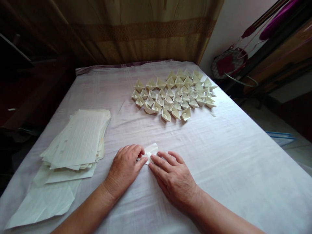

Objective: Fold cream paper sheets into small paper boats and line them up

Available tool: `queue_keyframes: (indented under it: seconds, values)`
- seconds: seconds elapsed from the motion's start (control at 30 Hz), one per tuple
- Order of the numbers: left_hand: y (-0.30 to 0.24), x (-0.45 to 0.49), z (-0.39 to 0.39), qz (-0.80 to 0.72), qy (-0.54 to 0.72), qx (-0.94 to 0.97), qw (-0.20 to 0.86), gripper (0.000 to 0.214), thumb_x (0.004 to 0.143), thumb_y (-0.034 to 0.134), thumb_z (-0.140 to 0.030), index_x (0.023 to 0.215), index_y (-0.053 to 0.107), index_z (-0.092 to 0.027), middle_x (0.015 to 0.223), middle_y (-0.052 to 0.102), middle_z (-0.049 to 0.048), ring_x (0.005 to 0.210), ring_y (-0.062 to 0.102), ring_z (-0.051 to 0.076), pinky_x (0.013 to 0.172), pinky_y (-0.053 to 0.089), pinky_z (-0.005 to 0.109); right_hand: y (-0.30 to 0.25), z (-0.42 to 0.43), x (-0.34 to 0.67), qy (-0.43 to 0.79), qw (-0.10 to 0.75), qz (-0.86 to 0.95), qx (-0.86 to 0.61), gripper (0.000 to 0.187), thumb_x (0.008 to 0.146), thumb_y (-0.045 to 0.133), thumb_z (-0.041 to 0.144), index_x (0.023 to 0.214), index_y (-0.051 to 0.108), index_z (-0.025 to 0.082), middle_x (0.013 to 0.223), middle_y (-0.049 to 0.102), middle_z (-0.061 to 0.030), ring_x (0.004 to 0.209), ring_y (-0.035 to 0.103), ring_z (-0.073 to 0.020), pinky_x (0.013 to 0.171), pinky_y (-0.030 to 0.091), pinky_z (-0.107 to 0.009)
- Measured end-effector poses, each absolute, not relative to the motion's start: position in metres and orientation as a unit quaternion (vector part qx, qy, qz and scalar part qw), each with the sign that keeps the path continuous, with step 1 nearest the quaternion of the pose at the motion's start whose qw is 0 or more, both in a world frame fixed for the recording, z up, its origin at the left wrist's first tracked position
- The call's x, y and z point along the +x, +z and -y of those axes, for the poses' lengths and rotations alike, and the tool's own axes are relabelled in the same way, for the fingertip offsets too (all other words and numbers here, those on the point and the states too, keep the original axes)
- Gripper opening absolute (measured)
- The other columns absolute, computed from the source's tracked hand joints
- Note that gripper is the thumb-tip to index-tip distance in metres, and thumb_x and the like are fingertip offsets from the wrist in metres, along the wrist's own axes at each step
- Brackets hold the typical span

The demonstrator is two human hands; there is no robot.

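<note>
A small folded piece of white paper (pixel 151 149) lies on the cloth, partly covered by both hands. My left hand (pixel 128 164) has its thumb and curled fingers closed on the paper's left side. My right hand (pixel 174 177) rests on the paper's right edge, its fingers stretched out and pressing down. Beyond the hands, several folded paper boats (pixel 168 97) stand in close rows. To the left is a fanned stack of printed paper sheets (pixel 78 139), with loose blank sheets (pixel 46 201) under its near end.
A pale checked cloth (pixel 231 169) covers the table. Behind it hangs a brown-gold curtain (pixel 146 35). A patterned bag (pixel 229 63) hangs beyond the right corner, and a blue-edged item (pixel 280 138) is lower down at the right.
</note>
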State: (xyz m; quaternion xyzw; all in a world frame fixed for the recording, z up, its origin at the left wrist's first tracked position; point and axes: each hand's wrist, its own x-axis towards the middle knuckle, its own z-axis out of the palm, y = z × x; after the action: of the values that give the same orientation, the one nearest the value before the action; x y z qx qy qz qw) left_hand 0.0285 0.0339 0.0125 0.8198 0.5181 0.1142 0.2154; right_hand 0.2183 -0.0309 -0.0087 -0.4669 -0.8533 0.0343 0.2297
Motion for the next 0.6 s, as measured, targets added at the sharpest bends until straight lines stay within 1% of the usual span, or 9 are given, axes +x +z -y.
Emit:
queue_keyframes:
  seconds: [0.13, 0.27, 0.4, 0.6]
  values:
    - [0.0153, 0.0306, -0.0353, -0.517, 0.092, 0.823, 0.216, 0.007, 0.086, 0.064, -0.024, 0.085, 0.058, -0.022, 0.083, 0.065, 0.0000, 0.082, 0.061, 0.020, 0.076, 0.042, 0.033, -0.0107, 0.0314, 0.2190, 0.029, 0.226, 0.860, -0.457, 0.030, 0.098, 0.049, 0.018, 0.124, 0.063, 0.023, 0.133, 0.064, -0.0026, 0.122, 0.054, -0.0241, 0.104, 0.036, -0.045]
    - [0.0181, 0.0315, -0.0366, -0.520, 0.079, 0.822, 0.217, 0.009, 0.087, 0.065, -0.027, 0.086, 0.058, -0.022, 0.083, 0.066, 0.0000, 0.082, 0.061, 0.020, 0.077, 0.042, 0.033, -0.0082, 0.0286, 0.2207, 0.031, 0.223, 0.870, -0.440, 0.029, 0.096, 0.052, 0.019, 0.122, 0.064, 0.022, 0.125, 0.069, -0.0047, 0.117, 0.057, -0.0238, 0.101, 0.040, -0.045]
    - [0.0161, 0.0293, -0.0366, -0.506, 0.094, 0.830, 0.214, 0.005, 0.087, 0.064, -0.026, 0.086, 0.061, -0.022, 0.083, 0.066, -0.0002, 0.081, 0.061, 0.019, 0.075, 0.042, 0.032, -0.0055, 0.0241, 0.2227, 0.026, 0.220, 0.882, -0.416, 0.028, 0.094, 0.053, 0.017, 0.120, 0.064, 0.019, 0.123, 0.069, -0.0055, 0.113, 0.059, -0.0234, 0.100, 0.042, -0.044]
    - [0.0121, 0.0274, -0.0349, -0.496, 0.127, 0.831, 0.219, 0.001, 0.086, 0.065, -0.024, 0.086, 0.066, -0.023, 0.083, 0.067, -0.0004, 0.081, 0.061, 0.018, 0.075, 0.042, 0.031, -0.0087, 0.0238, 0.2271, 0.023, 0.213, 0.892, -0.398, 0.034, 0.095, 0.052, 0.018, 0.127, 0.061, 0.018, 0.129, 0.066, -0.0073, 0.117, 0.057, -0.0232, 0.097, 0.044, -0.042]
